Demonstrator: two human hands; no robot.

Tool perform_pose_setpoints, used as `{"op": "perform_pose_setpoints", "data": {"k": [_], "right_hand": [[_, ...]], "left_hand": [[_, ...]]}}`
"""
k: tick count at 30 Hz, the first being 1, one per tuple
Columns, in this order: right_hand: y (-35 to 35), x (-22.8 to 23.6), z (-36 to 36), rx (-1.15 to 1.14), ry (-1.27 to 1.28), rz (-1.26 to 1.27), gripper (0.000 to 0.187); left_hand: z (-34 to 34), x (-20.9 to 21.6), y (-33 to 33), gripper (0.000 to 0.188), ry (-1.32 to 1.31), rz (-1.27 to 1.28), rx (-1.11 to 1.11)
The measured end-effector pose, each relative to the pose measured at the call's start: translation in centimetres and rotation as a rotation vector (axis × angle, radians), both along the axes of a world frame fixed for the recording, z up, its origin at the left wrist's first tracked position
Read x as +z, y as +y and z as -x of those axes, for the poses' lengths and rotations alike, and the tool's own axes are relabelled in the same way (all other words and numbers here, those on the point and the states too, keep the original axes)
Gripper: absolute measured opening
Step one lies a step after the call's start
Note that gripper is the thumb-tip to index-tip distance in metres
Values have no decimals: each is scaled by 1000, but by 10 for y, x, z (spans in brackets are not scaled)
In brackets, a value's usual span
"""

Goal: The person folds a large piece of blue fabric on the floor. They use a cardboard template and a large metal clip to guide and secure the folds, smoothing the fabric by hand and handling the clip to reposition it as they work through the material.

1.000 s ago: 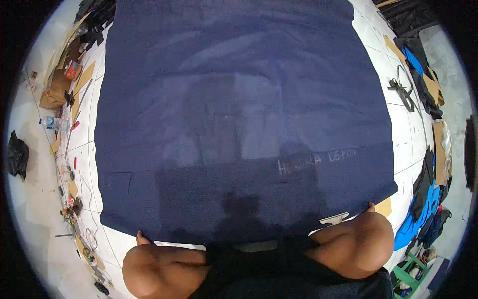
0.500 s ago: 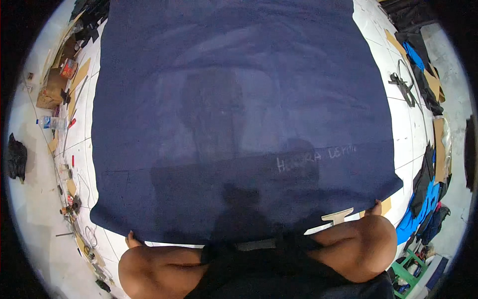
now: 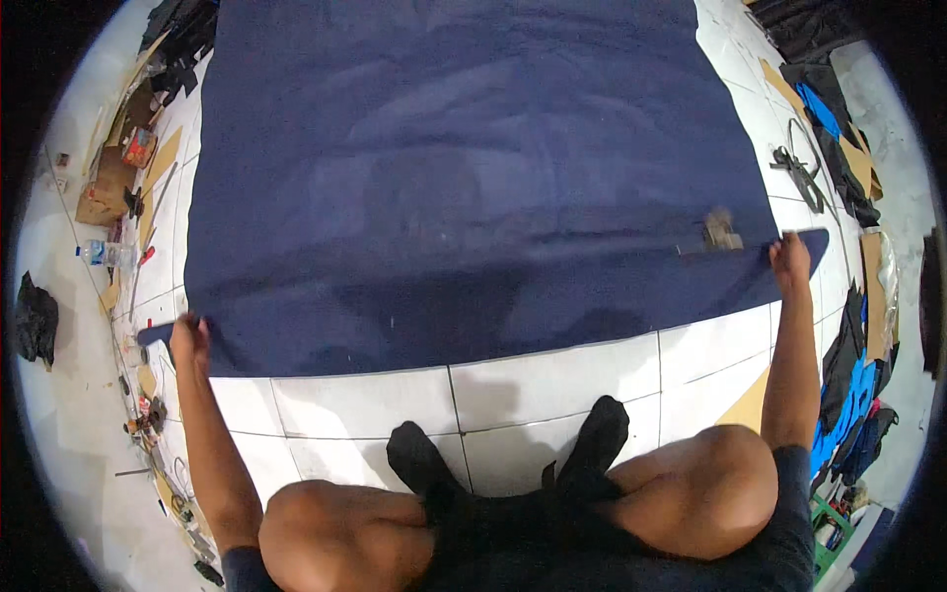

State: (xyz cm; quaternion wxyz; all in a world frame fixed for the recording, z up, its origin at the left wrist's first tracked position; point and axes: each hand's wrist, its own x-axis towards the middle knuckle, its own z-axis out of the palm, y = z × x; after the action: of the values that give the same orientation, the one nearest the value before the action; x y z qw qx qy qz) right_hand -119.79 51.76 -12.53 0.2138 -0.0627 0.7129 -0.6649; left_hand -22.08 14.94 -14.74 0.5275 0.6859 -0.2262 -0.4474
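1 large navy cloth (image 3: 464, 187), spread over white tiled floor (image 3: 572, 380); gripped at near left by left hand (image 3: 190, 342), at near right by right hand (image 3: 790, 264), with ends jutting past both. 2 dark-socked feet (image 3: 422, 459), near, on same floor. 1 clear bottle (image 3: 96, 253), left.

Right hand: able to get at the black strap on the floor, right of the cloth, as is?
Probably yes: the strap lies uncovered just beyond the right hand. But that hand grips the navy cloth, so it would likely need to let go first.
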Motion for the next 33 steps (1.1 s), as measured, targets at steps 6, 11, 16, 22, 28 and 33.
{"op": "perform_pose_setpoints", "data": {"k": [6,11,16,22,28,33], "right_hand": [[-53,-28,-61,208,916,-609,59],[-19,-54,-224,621,1338,-732,56],[-26,-89,-237,754,1221,-839,63],[-63,-100,-221,863,1158,-984,67],[-71,-95,-216,926,1070,-1112,75],[-43,-89,-188,527,924,-669,64]], "left_hand": [[133,-24,7,66,-404,133,-240],[214,-62,151,70,-1511,288,-922],[223,-91,153,76,-1492,113,-997],[244,-98,121,77,-1443,26,-1055],[244,-111,114,76,-1404,49,-1079],[210,-103,109,50,-1312,380,-685]]}}
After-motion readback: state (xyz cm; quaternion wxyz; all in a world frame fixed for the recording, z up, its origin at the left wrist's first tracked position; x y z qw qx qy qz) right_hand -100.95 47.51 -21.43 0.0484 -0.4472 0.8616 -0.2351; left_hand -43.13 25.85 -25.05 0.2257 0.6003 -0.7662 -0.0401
